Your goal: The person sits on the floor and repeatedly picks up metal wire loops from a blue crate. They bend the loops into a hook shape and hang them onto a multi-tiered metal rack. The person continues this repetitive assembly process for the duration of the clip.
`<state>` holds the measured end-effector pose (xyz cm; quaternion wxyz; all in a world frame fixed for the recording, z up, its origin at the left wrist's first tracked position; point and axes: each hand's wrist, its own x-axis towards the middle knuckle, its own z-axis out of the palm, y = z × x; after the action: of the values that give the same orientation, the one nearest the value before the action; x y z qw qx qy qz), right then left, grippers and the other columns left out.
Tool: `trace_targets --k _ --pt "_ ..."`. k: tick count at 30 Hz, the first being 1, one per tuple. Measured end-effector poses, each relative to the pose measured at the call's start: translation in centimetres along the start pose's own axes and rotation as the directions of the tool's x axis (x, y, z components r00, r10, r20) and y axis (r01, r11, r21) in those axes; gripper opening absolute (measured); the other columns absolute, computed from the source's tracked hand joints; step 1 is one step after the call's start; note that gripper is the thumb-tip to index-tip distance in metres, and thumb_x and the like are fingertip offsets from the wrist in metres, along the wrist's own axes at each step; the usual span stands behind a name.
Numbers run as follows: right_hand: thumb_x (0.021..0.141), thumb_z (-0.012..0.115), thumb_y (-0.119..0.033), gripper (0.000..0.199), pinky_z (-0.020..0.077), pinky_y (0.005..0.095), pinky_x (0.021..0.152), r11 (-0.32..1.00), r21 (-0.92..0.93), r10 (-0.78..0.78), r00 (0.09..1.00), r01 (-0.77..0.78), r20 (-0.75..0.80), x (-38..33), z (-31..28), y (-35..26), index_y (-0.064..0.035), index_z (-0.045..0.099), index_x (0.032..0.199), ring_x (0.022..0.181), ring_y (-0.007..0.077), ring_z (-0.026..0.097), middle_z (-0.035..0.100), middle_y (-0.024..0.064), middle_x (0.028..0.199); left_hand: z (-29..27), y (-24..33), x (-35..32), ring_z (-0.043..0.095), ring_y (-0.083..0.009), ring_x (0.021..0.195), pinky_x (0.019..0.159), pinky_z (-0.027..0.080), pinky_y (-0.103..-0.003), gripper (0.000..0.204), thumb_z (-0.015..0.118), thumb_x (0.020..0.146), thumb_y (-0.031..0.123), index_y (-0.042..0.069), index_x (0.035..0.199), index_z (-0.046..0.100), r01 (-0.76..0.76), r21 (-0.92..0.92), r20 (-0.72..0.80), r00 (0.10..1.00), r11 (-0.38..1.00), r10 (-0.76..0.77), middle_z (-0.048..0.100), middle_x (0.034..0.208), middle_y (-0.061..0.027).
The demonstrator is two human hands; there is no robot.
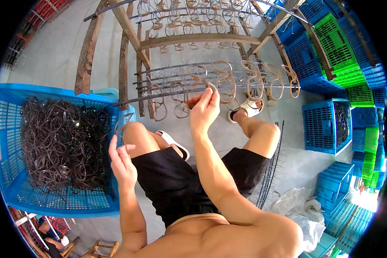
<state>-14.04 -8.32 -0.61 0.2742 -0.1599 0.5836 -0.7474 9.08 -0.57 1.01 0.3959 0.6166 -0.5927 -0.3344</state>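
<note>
Wooden rack (198, 39) spans the top, upper end cut off; frames (234, 86) hang from it, upper ones overlapping, hard to count, lower ones pointing down, long axes approx. upright. Stacked crates (333, 47) line the R edge, partly lost in glare & dark rim. Big blue crate (51, 203) is close beside L knee (135, 131), so little room there; dark pile (64, 142) hides its base. Bare floor (56, 64) leaves open room upper L. R hand (205, 109) is at a lower rod (170, 94), fingertips close together; can't tell if its grip pinches anything. L hand's (124, 161) grip pinches a thin dark frame (124, 121) nr crate's R rim; it points fwd, long axis tilted slightly R, lower part partly hidden.
</note>
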Motion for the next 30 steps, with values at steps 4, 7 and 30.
trace_targets --k 4,7,30 --pt "0.098 0.042 -0.020 0.021 0.0445 0.0254 0.041 0.997 0.066 0.037 0.999 -0.039 0.024 0.1 0.6 -0.5 -0.0025 0.048 0.088 0.044 0.0106 0.050 0.049 0.0030 0.056 -1.3 -3.1 0.2 0.045 -0.0130 0.070 0.063 0.042 -0.025 0.052 0.036 0.085 -0.011 0.003 0.135 0.032 -0.258 0.163 -0.063 0.961 0.952 0.271 0.046 0.119 -0.0135" --pt "0.097 0.043 -0.021 0.021 0.0448 0.0260 0.041 0.998 0.035 0.043 0.998 -0.045 0.039 1.0 0.3 0.6 -0.0025 0.050 0.090 0.043 0.0103 0.048 0.049 0.0021 0.058 -1.4 -3.4 0.5 0.044 -0.0157 0.076 0.070 0.043 -0.028 0.060 0.037 0.076 -0.017 0.002 0.132 0.035 -0.404 0.362 -0.019 0.897 0.840 0.441 0.034 0.128 -0.0144" --pt "0.095 0.048 -0.022 0.025 0.0428 0.0230 0.038 0.994 -0.088 0.076 0.978 -0.060 0.196 -0.6 1.8 0.8 -0.0033 0.057 0.109 0.045 0.0080 0.052 0.051 0.0009 0.054 -1.5 -4.6 0.9 0.043 -0.0037 0.053 0.046 0.034 -0.017 0.024 0.049 0.094 0.013 0.003 0.116 0.052 0.176 -0.335 -0.273 0.922 0.925 -0.275 0.063 0.089 -0.0054"
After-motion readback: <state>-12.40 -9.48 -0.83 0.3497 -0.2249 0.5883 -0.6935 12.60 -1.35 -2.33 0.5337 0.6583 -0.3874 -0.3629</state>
